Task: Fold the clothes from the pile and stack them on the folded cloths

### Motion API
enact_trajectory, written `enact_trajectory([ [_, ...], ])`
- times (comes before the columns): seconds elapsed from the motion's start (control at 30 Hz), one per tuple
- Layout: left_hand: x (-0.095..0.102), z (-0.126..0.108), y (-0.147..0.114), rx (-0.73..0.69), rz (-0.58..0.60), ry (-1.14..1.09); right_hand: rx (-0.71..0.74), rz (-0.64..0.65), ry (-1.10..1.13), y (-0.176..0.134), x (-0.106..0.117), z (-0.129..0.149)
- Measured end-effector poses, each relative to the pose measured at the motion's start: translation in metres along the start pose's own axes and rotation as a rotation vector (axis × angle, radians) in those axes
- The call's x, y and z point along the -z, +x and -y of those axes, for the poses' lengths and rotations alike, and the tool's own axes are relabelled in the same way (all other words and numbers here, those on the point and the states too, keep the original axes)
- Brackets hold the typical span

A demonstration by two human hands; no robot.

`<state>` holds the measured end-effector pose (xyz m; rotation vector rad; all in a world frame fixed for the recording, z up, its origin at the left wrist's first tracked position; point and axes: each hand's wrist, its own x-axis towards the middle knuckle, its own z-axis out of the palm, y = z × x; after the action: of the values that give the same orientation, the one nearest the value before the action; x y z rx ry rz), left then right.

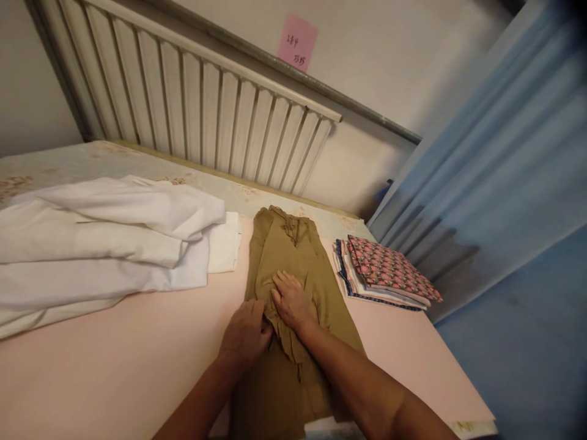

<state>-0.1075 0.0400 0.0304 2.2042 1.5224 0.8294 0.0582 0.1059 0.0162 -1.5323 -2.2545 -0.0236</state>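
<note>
Forearms nearest; olive garment under right grip; fold in left grip.

Garment on the sheet, right in front of me. Cloth heap to its left, fabric stack to its right, curtain past that. Radiator behind, at the wall.

One cam, worn on the person's head. It looks fwd & down, pretty close, at the L hand & R hand. View's tilted: heater slants across top, curtain on R side.
</note>
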Motion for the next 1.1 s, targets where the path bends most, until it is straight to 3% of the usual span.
enact_trajectory([
  [0.43, -0.009, 0.005, 0.000, -0.006, -0.181, -0.023, -0.003, 0.003, 0.005, 0.000, 0.004, 0.002],
  [0.77, -0.016, 0.005, 0.003, -0.152, -0.347, -0.075, 0.002, -0.002, -0.005, 0.000, 0.000, 0.000],
  [1.1, -0.014, 0.002, 0.003, -0.230, -0.306, -0.072, -0.003, 0.020, -0.011, 0.001, 0.005, 0.004],
])
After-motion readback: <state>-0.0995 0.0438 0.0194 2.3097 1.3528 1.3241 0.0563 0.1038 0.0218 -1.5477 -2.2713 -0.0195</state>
